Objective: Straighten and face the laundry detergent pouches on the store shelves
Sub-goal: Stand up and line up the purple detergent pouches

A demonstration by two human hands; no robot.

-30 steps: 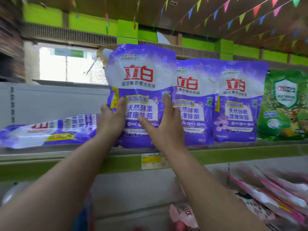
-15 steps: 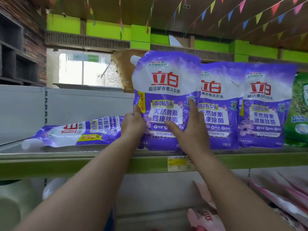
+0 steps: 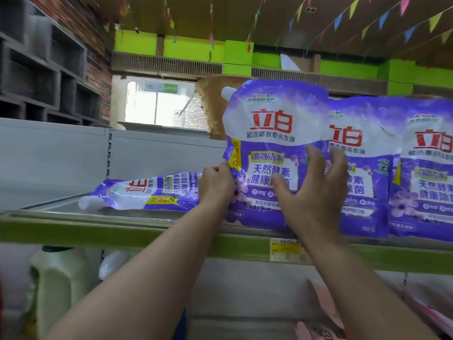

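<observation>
Four purple laundry detergent pouches are showing on the upper shelf [image 3: 137, 233], a grey deck with a green front lip. Three are standing upright with printed faces turned outward: the held pouch [image 3: 272, 133] nearest the middle, a second pouch [image 3: 362, 168] just beside it on the right and partly tucked behind it, and a third pouch [image 3: 429, 173] running off the right edge. The fourth, a fallen pouch [image 3: 147, 192], is lying flat on the deck to the left, its long axis running along the shelf and its white spout pointing left.

The held pouch's long axis is standing vertical, leaning slightly, its spout at the top left corner and its base sitting at the shelf's front edge. The left hand [image 3: 215, 185] is pinching that pouch's lower left edge, fingers curled around it. The right hand [image 3: 311, 190] is lying spread over the pouch's lower right front, fingers straight; whether the fingertips are actually pressing the film is hard to tell through the blur.

One yellow price tag [image 3: 285, 250] is sitting on the green lip below the held pouch. A pale jug [image 3: 58, 285] is standing on the shelf beneath, and pink packets [image 3: 323, 312] are lying lower right. Behind are a bright window [image 3: 157, 104], a brick wall, green beams and strings of coloured pennants under a brown ceiling.
</observation>
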